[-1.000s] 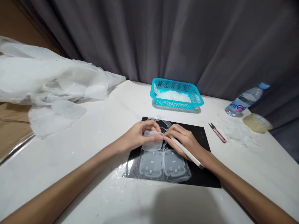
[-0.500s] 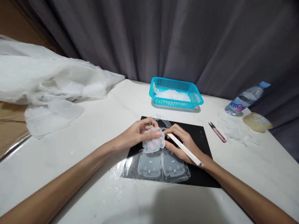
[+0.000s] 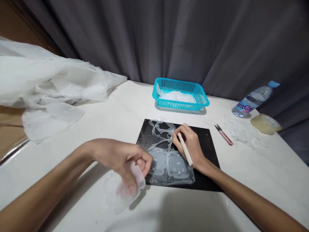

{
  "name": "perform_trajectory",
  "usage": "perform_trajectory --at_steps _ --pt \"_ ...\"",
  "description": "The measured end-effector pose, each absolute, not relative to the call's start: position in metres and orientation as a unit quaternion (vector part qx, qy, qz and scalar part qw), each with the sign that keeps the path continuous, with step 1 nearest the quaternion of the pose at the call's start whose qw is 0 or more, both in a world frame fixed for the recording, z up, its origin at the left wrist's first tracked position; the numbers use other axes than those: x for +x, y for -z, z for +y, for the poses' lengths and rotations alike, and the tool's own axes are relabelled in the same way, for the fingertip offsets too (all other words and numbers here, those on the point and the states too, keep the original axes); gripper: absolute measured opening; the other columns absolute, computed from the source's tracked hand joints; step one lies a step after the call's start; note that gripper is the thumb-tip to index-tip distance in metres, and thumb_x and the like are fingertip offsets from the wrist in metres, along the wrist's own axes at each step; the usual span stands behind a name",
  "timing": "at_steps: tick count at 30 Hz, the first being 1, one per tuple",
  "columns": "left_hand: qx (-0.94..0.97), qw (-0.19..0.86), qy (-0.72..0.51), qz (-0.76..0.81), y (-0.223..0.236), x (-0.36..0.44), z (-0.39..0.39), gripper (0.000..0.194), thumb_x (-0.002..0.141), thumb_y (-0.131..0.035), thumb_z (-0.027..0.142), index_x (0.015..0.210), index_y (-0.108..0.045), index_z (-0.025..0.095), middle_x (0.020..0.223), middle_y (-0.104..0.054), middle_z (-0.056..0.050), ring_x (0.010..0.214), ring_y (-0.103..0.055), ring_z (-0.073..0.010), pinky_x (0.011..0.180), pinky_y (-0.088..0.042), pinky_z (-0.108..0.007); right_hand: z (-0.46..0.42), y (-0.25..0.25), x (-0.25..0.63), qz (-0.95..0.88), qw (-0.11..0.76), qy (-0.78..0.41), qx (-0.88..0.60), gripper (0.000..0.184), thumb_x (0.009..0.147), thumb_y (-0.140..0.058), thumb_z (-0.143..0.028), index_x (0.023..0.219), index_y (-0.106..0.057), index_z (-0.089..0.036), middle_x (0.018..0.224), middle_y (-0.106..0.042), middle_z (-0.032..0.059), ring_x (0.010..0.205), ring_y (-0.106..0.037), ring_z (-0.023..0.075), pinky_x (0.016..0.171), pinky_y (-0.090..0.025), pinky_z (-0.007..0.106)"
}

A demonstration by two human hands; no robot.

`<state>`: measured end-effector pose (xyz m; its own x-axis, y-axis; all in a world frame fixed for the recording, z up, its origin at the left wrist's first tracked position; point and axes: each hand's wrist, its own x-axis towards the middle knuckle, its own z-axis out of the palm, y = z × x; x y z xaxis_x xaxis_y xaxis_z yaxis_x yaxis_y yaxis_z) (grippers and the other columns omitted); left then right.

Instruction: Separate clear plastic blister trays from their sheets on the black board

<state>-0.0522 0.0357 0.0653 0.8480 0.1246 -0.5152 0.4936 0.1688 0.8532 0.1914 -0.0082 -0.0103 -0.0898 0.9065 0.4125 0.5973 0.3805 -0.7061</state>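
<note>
My left hand (image 3: 120, 159) is closed on a translucent cut-out piece (image 3: 125, 190), held low over the white table near its front edge, left of the black mat (image 3: 207, 161). My right hand (image 3: 189, 145) rests on the mat with its fingers pinched round a white pen-like tool (image 3: 184, 149), its tip near the clear plastic sheet (image 3: 166, 161). The sheet lies on the mat, with two pale shaped pieces still in its lower part and empty outlines in its upper part.
A turquoise basket (image 3: 180, 104) with white pieces stands behind the mat. Crumpled white plastic sheeting (image 3: 48, 87) covers the table's left side. Small snips (image 3: 223, 134), scraps, a tape roll (image 3: 265, 123) and a water bottle (image 3: 253, 98) lie at the right. A grey curtain hangs behind.
My left hand has pulled a translucent piece off the sheet and carried it down and left, toward the table's front. My right hand stayed on the mat with the tool.
</note>
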Motion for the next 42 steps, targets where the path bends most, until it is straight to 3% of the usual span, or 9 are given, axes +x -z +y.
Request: perform_trajectory --at_steps 4,12,15,20,26,30,33,36,42 --pt "0.662 0.696 0.009 0.277 -0.066 -0.050 0.037 0.027 0.080 -0.086 0.030 0.085 -0.061 0.020 0.075 -0.066 0.001 0.066 -0.062 -0.0150 0.056 -0.042 -0.023 -0.014 0.005 0.191 -0.725 0.438 -0.198 -0.493 0.010 0.097 -0.063 -0.020 0.086 -0.063 -0.021 0.085 -0.062 0.0018 0.076 -0.059 0.0169 0.072 -0.044 0.030" --pt "0.672 0.683 -0.036 0.285 -0.053 -0.043 0.038 0.028 0.083 -0.083 0.036 0.087 -0.061 0.019 0.078 -0.069 -0.001 0.070 -0.065 -0.0164 0.059 -0.043 -0.024 -0.028 -0.007 0.197 -0.676 0.527 -0.181 -0.482 0.045 0.109 -0.039 -0.026 0.065 -0.043 -0.023 0.064 -0.046 -0.0009 0.063 -0.046 0.0167 0.065 -0.036 0.034" --pt "0.678 0.674 -0.058 0.286 -0.054 -0.041 0.036 0.027 0.084 -0.081 0.037 0.084 -0.061 0.019 0.076 -0.065 0.002 0.068 -0.061 -0.0134 0.060 -0.041 -0.023 -0.030 -0.010 0.199 -0.735 0.494 -0.169 -0.433 0.039 0.108 -0.041 -0.022 0.071 -0.050 -0.023 0.069 -0.051 0.0007 0.068 -0.049 0.0181 0.069 -0.040 0.035" --pt "0.686 0.661 -0.112 0.283 -0.053 -0.038 0.035 0.025 0.086 -0.080 0.034 0.080 -0.062 0.018 0.079 -0.069 0.000 0.074 -0.063 -0.0139 0.066 -0.045 -0.025 -0.032 -0.011 0.195 -0.843 0.388 -0.184 -0.325 0.011 0.096 -0.069 -0.029 0.094 -0.063 -0.021 0.085 -0.065 0.0040 0.079 -0.059 0.0199 0.076 -0.047 0.036" --pt "0.676 0.654 -0.170 0.293 -0.043 -0.037 0.035 0.027 0.092 -0.073 0.040 0.087 -0.063 0.016 0.091 -0.068 -0.004 0.082 -0.064 -0.0166 0.074 -0.049 -0.030 -0.028 -0.023 0.199 -0.833 0.398 -0.190 -0.334 0.009 0.101 -0.059 -0.020 0.094 -0.064 -0.021 0.085 -0.065 0.0039 0.078 -0.060 0.0186 0.074 -0.050 0.034" --pt "0.762 0.530 -0.183 0.324 -0.038 -0.032 0.023 0.036 0.092 -0.073 0.051 0.107 -0.062 0.020 0.106 -0.066 -0.006 0.102 -0.063 -0.0235 0.092 -0.050 -0.037 0.002 -0.042 0.226 -0.768 0.447 -0.141 -0.437 0.015 0.101 -0.060 -0.027 0.088 -0.065 -0.022 0.082 -0.064 0.0027 0.076 -0.061 0.0188 0.071 -0.049 0.032" --pt "0.839 0.415 -0.154 0.317 -0.029 -0.025 0.008 0.053 0.088 -0.074 0.059 0.127 -0.060 0.026 0.126 -0.062 -0.009 0.121 -0.058 -0.0312 0.104 -0.049 -0.046 0.046 -0.054 0.253 -0.703 0.496 -0.011 -0.510 0.023 0.102 -0.060 -0.037 0.086 -0.067 -0.022 0.081 -0.063 0.0030 0.077 -0.060 0.0207 0.073 -0.048 0.034" --pt "0.893 0.306 -0.140 0.300 -0.018 -0.019 -0.002 0.062 0.088 -0.070 0.065 0.137 -0.059 0.029 0.140 -0.057 -0.011 0.134 -0.052 -0.0376 0.113 -0.045 -0.055 0.096 -0.061 0.275 -0.680 0.460 0.112 -0.560 0.033 0.106 -0.051 -0.043 0.091 -0.070 -0.021 0.087 -0.063 0.0065 0.080 -0.060 0.0232 0.075 -0.046 0.036" --pt "0.895 0.245 -0.147 0.344 -0.005 -0.022 0.004 0.093 0.078 -0.070 0.079 0.149 -0.048 0.024 0.152 -0.048 -0.018 0.141 -0.045 -0.0451 0.114 -0.044 -0.065 0.131 -0.056 0.282 -0.759 0.381 0.054 -0.525 0.039 0.103 -0.056 -0.048 0.083 -0.073 -0.019 0.083 -0.064 0.0086 0.083 -0.062 0.0252 0.079 -0.049 0.037"
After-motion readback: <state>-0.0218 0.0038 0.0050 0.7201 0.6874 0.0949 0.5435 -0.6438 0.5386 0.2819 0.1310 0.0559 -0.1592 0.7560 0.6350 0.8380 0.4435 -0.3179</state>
